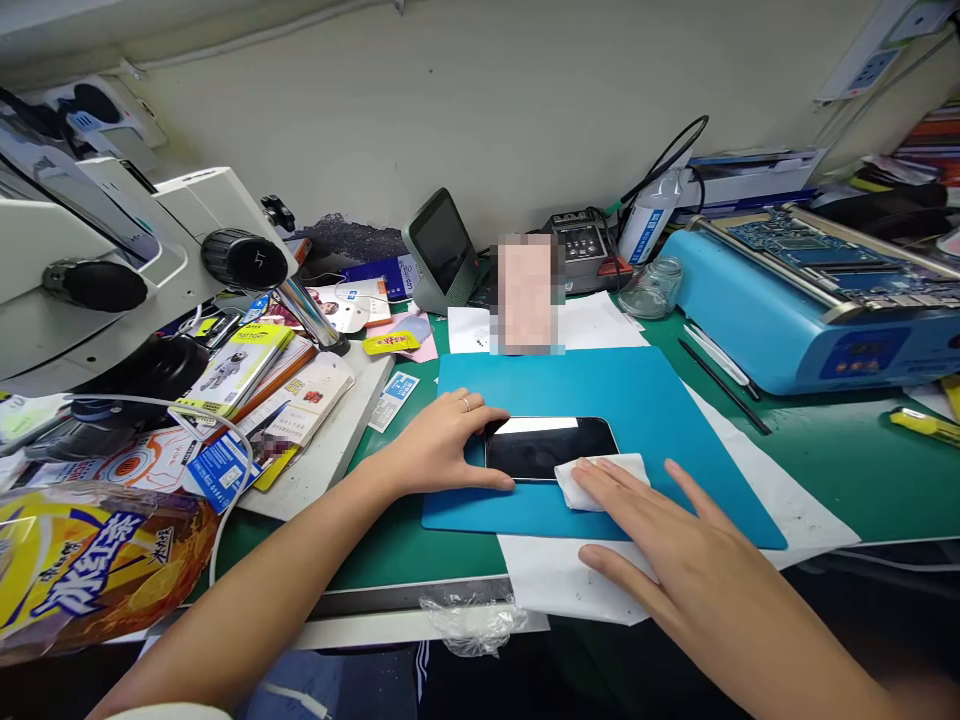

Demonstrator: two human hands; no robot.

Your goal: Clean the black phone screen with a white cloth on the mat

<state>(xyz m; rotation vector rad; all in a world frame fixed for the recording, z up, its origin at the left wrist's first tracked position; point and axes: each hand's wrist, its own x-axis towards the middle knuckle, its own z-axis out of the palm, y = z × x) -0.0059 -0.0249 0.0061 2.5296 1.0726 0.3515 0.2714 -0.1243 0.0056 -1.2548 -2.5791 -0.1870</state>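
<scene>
A smartphone (551, 450) with a dark screen lies flat on a blue mat (585, 385), and a white strip shows along its far edge. My left hand (442, 445), with a ring on one finger, grips the phone's left end between thumb and fingers. A folded white wipe (574, 490) covers the phone's near right corner and hangs over onto the mat. Fingertips of my right hand (675, 540) press that wipe down; its thumb and little finger are spread away from it.
A microscope (225, 250) stands at left over booklets, beside a drink bottle (97, 570). A blue machine (787, 310) carrying circuit boards, a glass jar (652, 288) and tweezers (724, 385) are at right. A small display (442, 245) and a blurred-out upright object (527, 295) stand behind the mat.
</scene>
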